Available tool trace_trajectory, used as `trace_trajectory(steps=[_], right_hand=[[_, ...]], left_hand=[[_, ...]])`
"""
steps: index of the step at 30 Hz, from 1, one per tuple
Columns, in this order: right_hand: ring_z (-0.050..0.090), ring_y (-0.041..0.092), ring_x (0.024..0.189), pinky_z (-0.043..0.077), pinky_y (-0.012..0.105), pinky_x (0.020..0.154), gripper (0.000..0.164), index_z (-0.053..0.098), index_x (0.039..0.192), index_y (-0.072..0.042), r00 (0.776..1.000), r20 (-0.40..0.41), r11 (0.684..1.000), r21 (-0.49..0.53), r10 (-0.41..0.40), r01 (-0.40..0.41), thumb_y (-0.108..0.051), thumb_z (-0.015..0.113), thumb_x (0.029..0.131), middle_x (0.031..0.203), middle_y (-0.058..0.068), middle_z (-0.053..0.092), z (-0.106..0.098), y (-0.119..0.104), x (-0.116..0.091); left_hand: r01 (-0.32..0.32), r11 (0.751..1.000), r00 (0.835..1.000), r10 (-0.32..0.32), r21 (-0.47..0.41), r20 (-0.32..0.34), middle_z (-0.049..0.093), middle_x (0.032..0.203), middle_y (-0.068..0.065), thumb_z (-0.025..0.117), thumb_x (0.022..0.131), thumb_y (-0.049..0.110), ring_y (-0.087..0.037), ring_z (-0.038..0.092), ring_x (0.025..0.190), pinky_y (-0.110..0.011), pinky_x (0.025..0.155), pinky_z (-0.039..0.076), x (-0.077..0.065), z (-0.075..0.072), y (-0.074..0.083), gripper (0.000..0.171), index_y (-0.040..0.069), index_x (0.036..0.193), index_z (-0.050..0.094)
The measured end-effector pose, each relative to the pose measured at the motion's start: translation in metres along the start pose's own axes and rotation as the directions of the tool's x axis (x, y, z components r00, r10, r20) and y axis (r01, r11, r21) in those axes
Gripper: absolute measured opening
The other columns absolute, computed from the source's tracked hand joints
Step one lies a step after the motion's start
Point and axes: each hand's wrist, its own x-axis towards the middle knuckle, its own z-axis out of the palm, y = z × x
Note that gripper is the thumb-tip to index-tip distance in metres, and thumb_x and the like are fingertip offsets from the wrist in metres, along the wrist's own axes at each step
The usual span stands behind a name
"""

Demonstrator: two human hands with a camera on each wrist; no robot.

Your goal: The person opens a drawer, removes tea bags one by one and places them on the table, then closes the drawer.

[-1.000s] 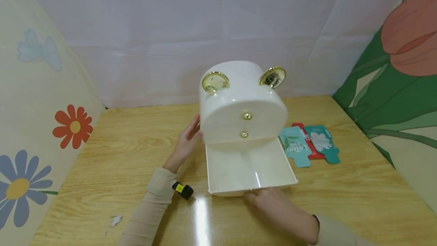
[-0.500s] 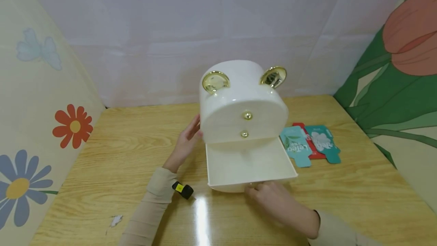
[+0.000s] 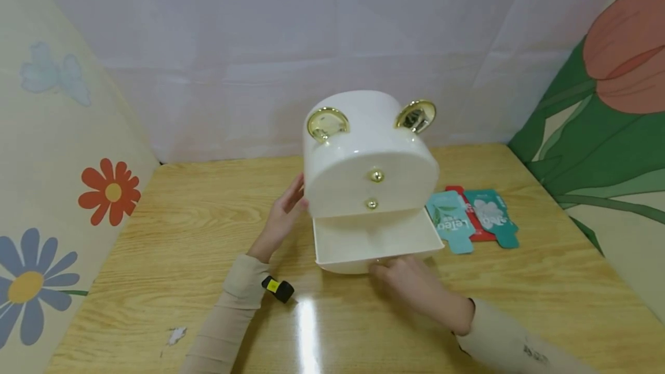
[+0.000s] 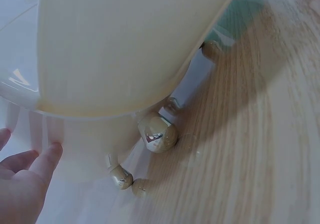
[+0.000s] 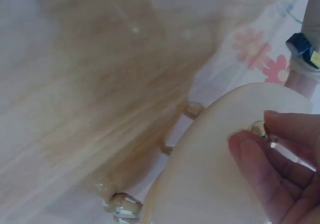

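Note:
A white drawer cabinet [image 3: 353, 183] with round gold ears and gold knobs stands mid-table. Its bottom drawer [image 3: 371, 238] is pulled partway out, and its bare inside shows. My right hand [image 3: 415, 284] is at the drawer's front; in the right wrist view, thumb and fingertips pinch a gold drawer knob [image 5: 257, 128]. My left hand [image 3: 279, 221] rests against the cabinet's left side. The left wrist view shows those fingers [image 4: 46, 163] extended, their tips on the white wall, with gold ball feet [image 4: 159, 134] under the cabinet.
Flattened tea packets, light teal [image 3: 452, 221], red [image 3: 483, 237] and dark teal [image 3: 490, 217], lie right of the cabinet. A white curtain [image 3: 234, 62] hangs behind the wooden table [image 3: 208, 206]. Flower-painted panels stand at both sides.
My right hand has pushed the bottom drawer inward, away from me, so less of it sticks out. The left hand has stayed at the cabinet's side.

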Motion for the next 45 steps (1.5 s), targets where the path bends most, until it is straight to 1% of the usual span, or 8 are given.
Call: trace_trajectory(steps=[4, 6, 10, 17, 26, 34, 39, 45], right_hand=[[0.052, 0.009, 0.054, 0.047, 0.023, 0.046, 0.021, 0.066, 0.084, -0.009, 1.0, -0.009, 0.997, 0.075, -0.01, 0.011, 0.002, 0.069, 0.066, 0.067, 0.001, 0.061, 0.001, 0.008, 0.006], [0.052, 0.009, 0.055, 0.047, 0.024, 0.047, 0.019, 0.067, 0.083, -0.008, 1.0, -0.01, 0.996, 0.085, -0.016, 0.017, 0.002, 0.069, 0.067, 0.068, 0.001, 0.061, 0.001, 0.01, 0.008], [0.055, 0.01, 0.058, 0.049, 0.024, 0.05, 0.015, 0.068, 0.083, -0.007, 1.0, 0.0, 0.997, 0.083, -0.009, 0.009, -0.001, 0.07, 0.071, 0.071, 0.002, 0.063, 0.002, 0.013, 0.012], [0.057, 0.016, 0.061, 0.05, 0.029, 0.051, 0.015, 0.067, 0.084, -0.007, 1.0, -0.012, 0.999, 0.036, 0.0, 0.0, 0.0, 0.069, 0.071, 0.075, 0.003, 0.063, 0.006, 0.02, 0.017], [0.061, 0.017, 0.066, 0.052, 0.03, 0.055, 0.016, 0.069, 0.087, -0.009, 1.0, -0.011, 0.996, 0.082, 0.021, -0.02, -0.001, 0.068, 0.073, 0.083, 0.002, 0.067, 0.01, 0.036, 0.029], [0.062, 0.018, 0.068, 0.053, 0.028, 0.055, 0.02, 0.07, 0.09, -0.008, 1.0, 0.008, 0.996, 0.085, 0.016, -0.017, 0.002, 0.067, 0.073, 0.087, 0.004, 0.068, 0.011, 0.046, 0.038], [0.059, 0.014, 0.06, 0.049, 0.025, 0.048, 0.017, 0.069, 0.088, -0.008, 0.998, -0.057, 0.996, 0.076, -0.032, 0.036, 0.0, 0.068, 0.073, 0.081, 0.004, 0.067, 0.012, 0.051, 0.043], [0.054, 0.013, 0.056, 0.046, 0.027, 0.045, 0.016, 0.066, 0.083, -0.01, 0.99, -0.123, 0.995, 0.055, -0.071, 0.078, 0.0, 0.067, 0.07, 0.07, 0.001, 0.062, 0.018, 0.058, 0.047]], left_hand=[[0.004, 1.0, 1.0, -0.004, -0.004, 0.003, 0.024, 0.145, -0.02, 0.055, 0.087, 0.038, -0.032, 0.031, 0.127, -0.04, 0.103, 0.031, 0.0, 0.0, 0.0, 0.077, -0.003, 0.143, 0.021], [0.004, 1.0, 1.0, -0.004, -0.004, -0.002, 0.024, 0.145, -0.02, 0.055, 0.086, 0.04, -0.032, 0.031, 0.127, -0.04, 0.103, 0.031, 0.0, 0.0, 0.0, 0.08, -0.003, 0.143, 0.021], [0.008, 1.0, 1.0, -0.008, 0.002, -0.014, 0.024, 0.145, -0.02, 0.056, 0.084, 0.045, -0.031, 0.031, 0.128, -0.04, 0.103, 0.032, 0.0, 0.0, 0.0, 0.084, -0.003, 0.143, 0.021], [0.012, 1.0, 1.0, -0.012, -0.004, -0.009, 0.025, 0.145, -0.018, 0.056, 0.084, 0.044, -0.029, 0.033, 0.127, -0.037, 0.103, 0.032, 0.0, -0.001, -0.001, 0.083, -0.002, 0.143, 0.022], [0.016, 1.0, 1.0, -0.016, 0.026, -0.014, 0.026, 0.145, -0.017, 0.055, 0.082, 0.048, -0.029, 0.034, 0.126, -0.038, 0.102, 0.034, 0.0, 0.001, 0.0, 0.084, -0.001, 0.143, 0.024], [0.028, 0.999, 1.0, -0.027, 0.02, -0.012, 0.024, 0.146, -0.017, 0.053, 0.089, 0.034, -0.03, 0.033, 0.127, -0.039, 0.103, 0.032, 0.0, 0.001, 0.002, 0.072, -0.002, 0.143, 0.023], [0.024, 1.0, 1.0, -0.024, 0.017, -0.017, 0.025, 0.146, -0.018, 0.053, 0.09, 0.029, -0.03, 0.033, 0.127, -0.039, 0.103, 0.032, -0.001, 0.001, 0.003, 0.068, -0.002, 0.143, 0.023], [0.018, 1.0, 1.0, -0.018, 0.019, -0.02, 0.025, 0.146, -0.018, 0.054, 0.088, 0.037, -0.03, 0.033, 0.127, -0.039, 0.103, 0.032, -0.001, 0.001, 0.003, 0.075, -0.002, 0.143, 0.023]])
